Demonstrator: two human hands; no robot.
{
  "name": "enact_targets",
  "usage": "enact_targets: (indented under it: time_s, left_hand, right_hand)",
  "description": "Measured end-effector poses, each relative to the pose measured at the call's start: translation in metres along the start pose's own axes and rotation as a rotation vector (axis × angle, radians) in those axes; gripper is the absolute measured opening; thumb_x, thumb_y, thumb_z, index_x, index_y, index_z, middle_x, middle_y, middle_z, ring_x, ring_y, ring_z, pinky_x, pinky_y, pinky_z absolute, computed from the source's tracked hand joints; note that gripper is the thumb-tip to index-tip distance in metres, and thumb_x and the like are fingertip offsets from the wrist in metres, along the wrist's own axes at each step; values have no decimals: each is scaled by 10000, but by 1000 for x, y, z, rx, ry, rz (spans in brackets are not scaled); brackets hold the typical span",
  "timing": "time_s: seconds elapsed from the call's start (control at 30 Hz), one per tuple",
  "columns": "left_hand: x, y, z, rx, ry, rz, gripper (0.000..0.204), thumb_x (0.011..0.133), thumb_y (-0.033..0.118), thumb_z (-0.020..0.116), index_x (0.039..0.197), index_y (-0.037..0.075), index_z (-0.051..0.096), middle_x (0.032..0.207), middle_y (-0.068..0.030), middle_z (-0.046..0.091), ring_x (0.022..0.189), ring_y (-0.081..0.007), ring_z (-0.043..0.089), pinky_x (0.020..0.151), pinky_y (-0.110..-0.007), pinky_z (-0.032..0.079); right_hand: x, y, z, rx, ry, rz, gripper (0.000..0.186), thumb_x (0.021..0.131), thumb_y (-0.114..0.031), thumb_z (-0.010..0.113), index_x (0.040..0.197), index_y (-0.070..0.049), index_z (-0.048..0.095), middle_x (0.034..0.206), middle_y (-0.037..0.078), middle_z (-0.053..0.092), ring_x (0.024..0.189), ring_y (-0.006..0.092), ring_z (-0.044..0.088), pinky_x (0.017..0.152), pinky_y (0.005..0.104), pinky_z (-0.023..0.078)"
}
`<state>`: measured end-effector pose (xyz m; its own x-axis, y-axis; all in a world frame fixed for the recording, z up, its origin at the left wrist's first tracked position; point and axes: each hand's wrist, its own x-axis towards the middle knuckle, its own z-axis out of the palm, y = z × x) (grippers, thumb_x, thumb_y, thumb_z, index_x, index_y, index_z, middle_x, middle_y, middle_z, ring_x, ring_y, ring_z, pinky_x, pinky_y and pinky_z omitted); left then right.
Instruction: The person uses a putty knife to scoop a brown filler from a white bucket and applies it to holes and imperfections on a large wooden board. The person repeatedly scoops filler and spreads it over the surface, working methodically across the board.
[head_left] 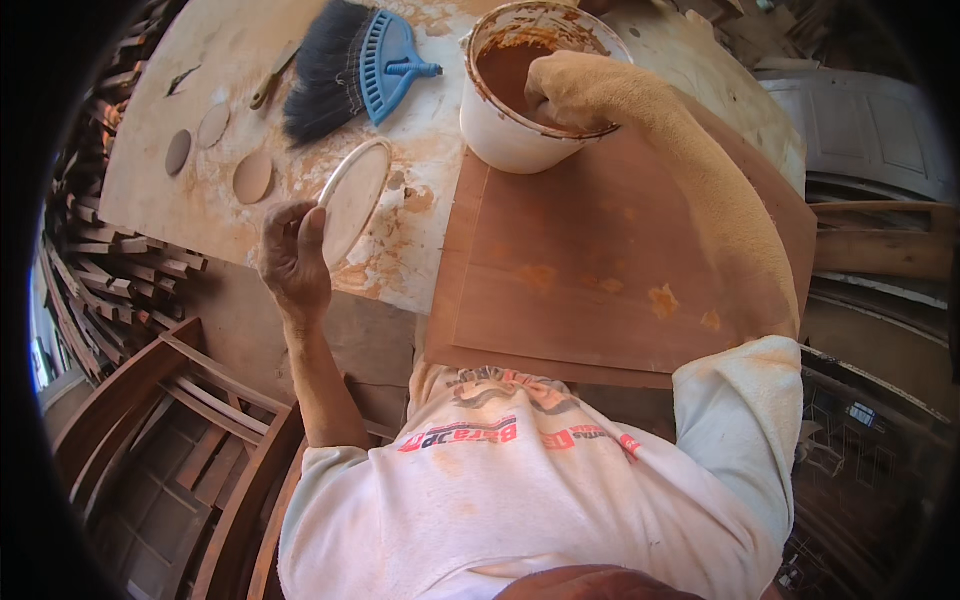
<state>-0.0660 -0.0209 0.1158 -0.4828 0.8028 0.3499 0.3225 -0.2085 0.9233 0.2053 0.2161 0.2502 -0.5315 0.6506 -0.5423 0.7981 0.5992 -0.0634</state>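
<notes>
Between the thumb and fingers of my left hand [296, 258] is the edge of a round lid [358, 208] with a pale rim, tilted up over the table's near edge. My right hand [572, 90], coated in brown dust like its forearm, reaches into the mouth of a white bucket [520, 143]. Its fingers are curled, and whatever they hold is hidden. Brown paste [505, 75] lies inside the bucket and smears its rim. Under the bucket's near side lies a flat reddish-brown wooden panel [570, 250] with several lighter patches.
A blue broom head [393, 70] with black bristles lies left of the bucket on the stained table [425, 140]. Round sanding discs [253, 178] and a putty knife [272, 78] are farther left. Wooden frames [240, 500] stand at lower left; stacked door panels [860, 130] at right.
</notes>
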Motion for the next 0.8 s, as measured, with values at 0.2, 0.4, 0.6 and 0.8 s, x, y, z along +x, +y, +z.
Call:
enact_targets:
  time_s: [0.2,0.4,0.6,0.8]
  left_hand:
    - [1,-11,-10,-48,-109,-15,132,1040,70,686,1144,-7,661,1076,-31,645,1005,-97,593,921,-224,463]
    - [14,-17,-19,83,-134,79,170,990,116,761,1079,3,670,974,-46,652,901,-122,613,816,-270,521]
    - [22,1,-29,381,-208,61,174,994,134,756,1061,-13,693,899,-48,651,821,-107,613,763,-255,514]
    - [31,-15,-20,303,-19,-31,196,1076,204,666,1078,15,719,871,46,642,761,-44,529,705,-203,458]
  right_hand:
    - [2,7,-6,113,-174,103,309,921,-125,652,1188,-54,790,978,151,792,872,230,752,808,393,603]
    - [-18,24,-26,397,-77,-4,204,954,-200,691,971,-19,783,712,20,672,629,102,619,617,276,516]
    - [-62,60,-20,636,231,2,268,1030,-293,690,931,-53,755,691,-44,615,616,45,580,584,231,486]
    - [-89,77,38,843,436,92,243,1043,-275,680,1077,-38,724,747,-37,636,626,35,588,566,213,467]
